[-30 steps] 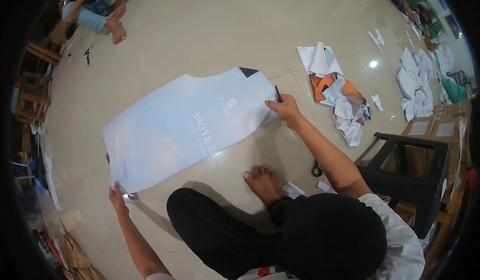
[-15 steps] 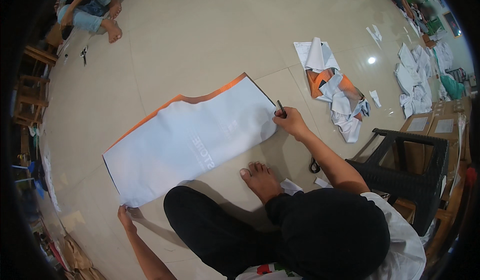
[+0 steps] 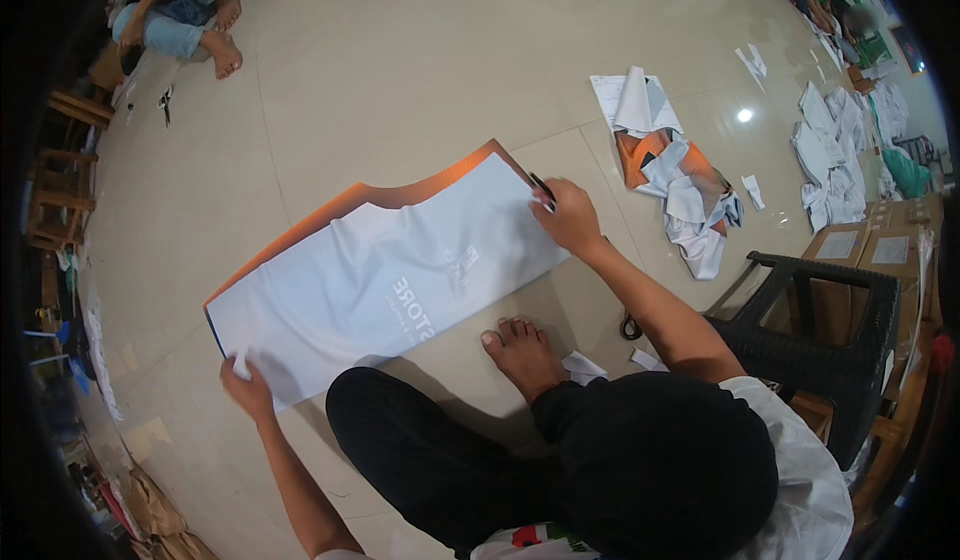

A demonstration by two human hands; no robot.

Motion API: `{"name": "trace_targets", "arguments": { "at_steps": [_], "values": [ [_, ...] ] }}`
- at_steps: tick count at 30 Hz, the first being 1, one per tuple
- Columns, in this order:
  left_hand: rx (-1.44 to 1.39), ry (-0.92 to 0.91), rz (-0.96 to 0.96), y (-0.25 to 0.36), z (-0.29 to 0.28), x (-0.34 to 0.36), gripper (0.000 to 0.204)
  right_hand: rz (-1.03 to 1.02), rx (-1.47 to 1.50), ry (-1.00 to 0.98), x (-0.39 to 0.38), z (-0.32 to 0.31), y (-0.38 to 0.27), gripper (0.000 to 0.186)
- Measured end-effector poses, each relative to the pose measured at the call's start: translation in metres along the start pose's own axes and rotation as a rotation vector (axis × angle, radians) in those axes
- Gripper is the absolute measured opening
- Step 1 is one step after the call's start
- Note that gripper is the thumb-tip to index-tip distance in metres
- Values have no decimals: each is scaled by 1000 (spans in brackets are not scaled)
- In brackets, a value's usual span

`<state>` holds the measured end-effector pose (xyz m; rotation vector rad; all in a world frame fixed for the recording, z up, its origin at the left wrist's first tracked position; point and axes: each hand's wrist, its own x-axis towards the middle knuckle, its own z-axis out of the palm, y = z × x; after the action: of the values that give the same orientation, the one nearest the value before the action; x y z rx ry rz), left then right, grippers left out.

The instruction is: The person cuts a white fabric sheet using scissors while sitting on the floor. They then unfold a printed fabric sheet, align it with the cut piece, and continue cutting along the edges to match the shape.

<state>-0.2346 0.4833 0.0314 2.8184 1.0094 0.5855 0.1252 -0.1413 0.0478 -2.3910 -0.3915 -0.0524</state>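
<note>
A large folded piece of fabric (image 3: 340, 300) lies on the floor before me, its whitish reverse side up with faint mirrored print. Orange fabric shows along its far edge, and wrinkles cross the middle. My left hand (image 3: 249, 390), a little blurred, pinches a small fold near the lower left corner. At the right end, my right hand (image 3: 572, 218) is closed, with a slim black tool (image 3: 543, 190) sticking out between its fingers. That hand rests against the fabric's right edge; whether the tool is a pen or snips I cannot tell.
Right of the fabric lies a pile of white and orange cloth pieces (image 3: 665, 175). A black plastic stool (image 3: 815, 310) stands near cardboard boxes (image 3: 885, 250). Black-handled scissors (image 3: 630, 328) lie by my foot; another pair (image 3: 166, 106) lies far left, near a seated person (image 3: 185, 30).
My left hand has moved up and inward with the near left corner. My right hand has shifted up along the right edge. More orange shows at the far edge, and the fabric has wrinkled.
</note>
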Motion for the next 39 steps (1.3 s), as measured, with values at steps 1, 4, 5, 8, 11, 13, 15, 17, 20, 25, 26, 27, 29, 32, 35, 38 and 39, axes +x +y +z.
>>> {"name": "trace_targets", "arguments": {
  "at_steps": [1,4,5,8,11,13,15,17,20,25,26,27,29,32,35,38,39],
  "values": [
    [-163,-55,73,37,14,17,29,27,1,-27,16,7,-5,16],
    [-492,-321,97,177,38,49,22,99,-5,-106,64,19,-22,16],
    [-442,-325,193,212,43,59,21,116,-5,-137,77,24,-27,17],
    [-427,-229,403,283,69,70,36,152,-21,-170,103,32,-18,18],
    [-334,-245,434,314,84,70,38,196,-31,-229,109,39,-15,18],
    [-318,-287,412,315,91,74,33,200,-45,-248,111,42,-17,19],
    [-279,-326,379,316,91,80,30,177,-73,-231,111,44,-19,20],
    [-321,-339,415,319,92,79,25,127,-100,-202,108,40,-18,19],
    [-426,-404,381,313,82,83,20,145,7,-248,100,27,-36,18],
    [-655,-416,282,313,69,90,20,130,210,-82,77,24,-28,18],
    [-627,-421,298,318,66,97,20,66,215,-20,81,27,-21,19],
    [-598,-426,315,323,67,100,20,3,219,43,84,30,-15,20],
    [-565,-448,281,326,74,105,21,86,197,-39,96,43,-9,21],
    [-542,-488,282,326,87,109,23,117,182,-50,101,48,-5,22],
    [-542,-494,276,320,97,113,24,129,180,-62,103,48,-10,24],
    [-559,-510,255,317,103,116,24,132,183,-59,105,47,-9,24],
    [-546,-523,254,317,105,117,24,128,186,-52,105,47,-8,24]
  ]
}}
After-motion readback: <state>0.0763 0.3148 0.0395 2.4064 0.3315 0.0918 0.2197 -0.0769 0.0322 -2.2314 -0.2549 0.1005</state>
